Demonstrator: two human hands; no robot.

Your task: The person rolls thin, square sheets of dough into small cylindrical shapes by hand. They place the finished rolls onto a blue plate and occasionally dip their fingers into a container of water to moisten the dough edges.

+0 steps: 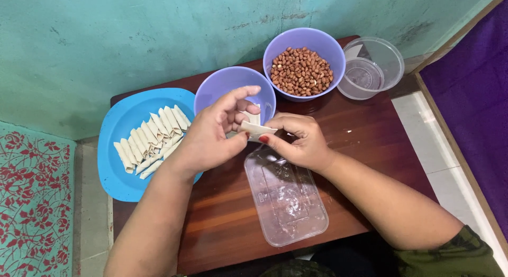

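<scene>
left hand (211,136), right hand (299,142), pinching wrapper (257,131) (pale)

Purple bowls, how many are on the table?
2. One purple bowl, full of peanuts, stands at the table's far edge. The other purple bowl is nearer, partly hidden behind the left hand.

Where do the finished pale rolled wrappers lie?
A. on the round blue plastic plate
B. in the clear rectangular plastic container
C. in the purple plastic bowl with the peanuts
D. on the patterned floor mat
A: the pale rolled wrappers lie in a row on the round blue plastic plate, left of the hands.
</scene>
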